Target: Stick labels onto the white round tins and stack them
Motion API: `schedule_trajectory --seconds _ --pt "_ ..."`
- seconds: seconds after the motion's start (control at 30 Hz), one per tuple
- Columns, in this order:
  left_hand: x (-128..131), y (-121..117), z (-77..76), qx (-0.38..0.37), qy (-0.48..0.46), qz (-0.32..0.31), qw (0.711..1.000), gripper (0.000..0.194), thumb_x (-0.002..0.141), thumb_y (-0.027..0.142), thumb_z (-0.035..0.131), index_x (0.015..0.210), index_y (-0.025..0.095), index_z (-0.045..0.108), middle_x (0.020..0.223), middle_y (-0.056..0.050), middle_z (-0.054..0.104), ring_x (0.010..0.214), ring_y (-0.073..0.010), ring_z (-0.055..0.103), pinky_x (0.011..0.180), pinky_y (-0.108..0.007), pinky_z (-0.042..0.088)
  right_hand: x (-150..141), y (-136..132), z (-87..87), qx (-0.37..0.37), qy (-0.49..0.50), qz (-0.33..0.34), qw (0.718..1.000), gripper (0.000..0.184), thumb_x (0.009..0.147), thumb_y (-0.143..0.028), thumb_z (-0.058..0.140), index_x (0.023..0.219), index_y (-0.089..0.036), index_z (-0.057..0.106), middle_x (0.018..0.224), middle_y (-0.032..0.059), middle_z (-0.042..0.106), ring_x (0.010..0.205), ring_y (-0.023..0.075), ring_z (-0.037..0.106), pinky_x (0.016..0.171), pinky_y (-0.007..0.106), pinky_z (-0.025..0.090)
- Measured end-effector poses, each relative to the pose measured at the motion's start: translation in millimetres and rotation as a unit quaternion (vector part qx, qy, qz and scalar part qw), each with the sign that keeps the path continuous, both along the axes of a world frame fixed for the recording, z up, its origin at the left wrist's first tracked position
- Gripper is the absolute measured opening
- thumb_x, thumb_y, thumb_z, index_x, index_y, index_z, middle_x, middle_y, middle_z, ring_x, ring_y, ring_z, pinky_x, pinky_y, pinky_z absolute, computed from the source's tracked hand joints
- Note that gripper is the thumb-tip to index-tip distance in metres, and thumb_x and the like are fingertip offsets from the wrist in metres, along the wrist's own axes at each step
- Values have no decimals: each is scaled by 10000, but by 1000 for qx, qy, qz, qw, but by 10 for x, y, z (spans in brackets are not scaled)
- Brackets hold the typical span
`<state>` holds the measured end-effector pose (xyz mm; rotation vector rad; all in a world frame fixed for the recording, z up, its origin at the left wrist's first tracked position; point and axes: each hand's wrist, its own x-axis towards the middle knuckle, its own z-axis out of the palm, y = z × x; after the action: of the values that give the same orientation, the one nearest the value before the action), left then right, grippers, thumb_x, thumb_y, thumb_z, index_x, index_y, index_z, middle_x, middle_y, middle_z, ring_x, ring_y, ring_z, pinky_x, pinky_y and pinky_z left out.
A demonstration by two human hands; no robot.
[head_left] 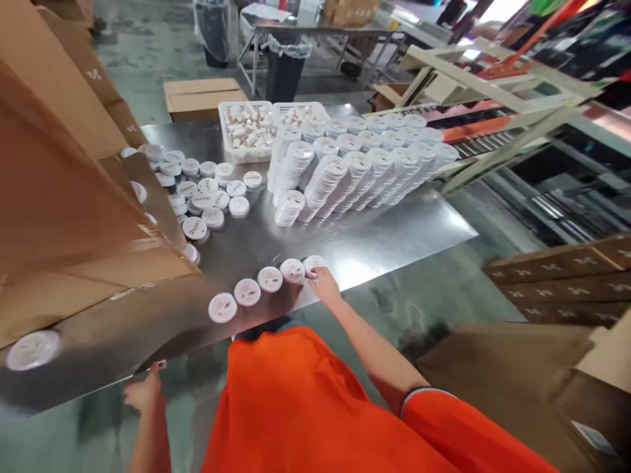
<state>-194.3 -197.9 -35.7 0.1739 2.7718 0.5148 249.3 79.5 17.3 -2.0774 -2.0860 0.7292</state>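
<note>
Along the near edge of the metal table stands a row of several round white containers (247,292), with small brownish marks or pieces showing on their tops. My right hand (325,287) is at the right end of this row, its bent fingers on the near edge of the last round white container (313,263). Low at the left, just off the table's front edge, my left hand (142,392) pinches a small white piece (162,364) with a dark spot. Another round white container (33,349) lies alone at the far left.
Tall leaning stacks of white discs (340,171) fill the table's back right. Loose printed round tins (207,187) lie at back left, near two white baskets (246,154) of small white pieces. A large cardboard box (89,230) blocks the left. Cartons (566,276) stand at right.
</note>
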Motion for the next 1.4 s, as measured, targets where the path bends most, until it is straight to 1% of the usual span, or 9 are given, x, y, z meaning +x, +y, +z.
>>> schedule_trajectory --seconds 0.1,0.2,0.33,0.47,0.6,0.7,0.87,1.13,1.4 --pt "363 339 186 -11 67 -37 997 850 773 598 527 1413 41 463 1422 -349 477 1311 -523 511 988 -682 485 306 316 51 7 -99 9 995 522 801 -296 710 1291 -171 580 1510 210 455 1307 354 497 1016 451 461" --pt "847 845 328 19 74 -302 950 767 841 521 542 1461 83 434 1525 -296 420 1408 -438 439 1103 -603 435 433 536 -63 -38 -108 77 990 668 711 -309 800 1318 -181 553 1625 210 300 1424 385 364 1030 476 445" --pt "1263 1404 341 -79 15 -455 887 884 790 395 691 1566 220 305 1660 -209 262 1510 -419 284 1134 -596 398 469 655 -248 -51 -74 139 986 571 720 -273 773 1246 -167 578 1490 208 476 1324 340 466 1019 431 442" --pt "1281 1578 327 -145 0 -475 868 800 771 325 697 1509 204 412 1533 -224 429 1362 -419 470 1025 -526 483 474 665 -201 -8 -70 90 994 479 753 -279 711 1198 -151 591 1364 186 555 1192 318 539 988 411 447" --pt "1354 1708 445 -81 75 -448 887 769 766 333 678 1459 104 437 1376 -246 519 1240 -406 538 1034 -501 457 224 597 -76 26 -1 151 988 514 753 -337 728 1215 -165 581 1456 184 501 1295 325 479 1066 415 412" --pt "1625 1928 533 -35 65 -477 876 778 766 309 669 1474 115 409 1399 -241 490 1264 -388 514 1068 -498 430 -79 513 -84 -8 10 221 975 571 724 -330 755 1252 -215 571 1516 151 459 1328 329 461 1068 441 426" --pt "1996 2169 466 -100 -17 -509 855 874 716 280 743 1512 215 386 1521 -237 360 1336 -441 436 953 -501 488 -326 434 -180 -48 -50 208 976 687 668 -225 784 1309 -230 538 1557 161 406 1284 356 474 981 453 479" --pt "2072 2283 667 -43 35 -501 864 814 751 308 698 1502 175 415 1405 -228 445 1222 -401 509 977 -474 469 -197 421 -116 -22 -18 172 985 578 696 -215 732 1252 -226 574 1500 152 457 1208 341 512 913 425 496" --pt "2604 2680 664 -56 -2 -595 802 899 717 259 749 1532 224 372 1491 -252 407 1285 -434 479 949 -515 487 115 408 108 -9 2 78 997 519 682 -263 745 1177 -210 598 1448 155 490 1133 322 557 914 428 495"
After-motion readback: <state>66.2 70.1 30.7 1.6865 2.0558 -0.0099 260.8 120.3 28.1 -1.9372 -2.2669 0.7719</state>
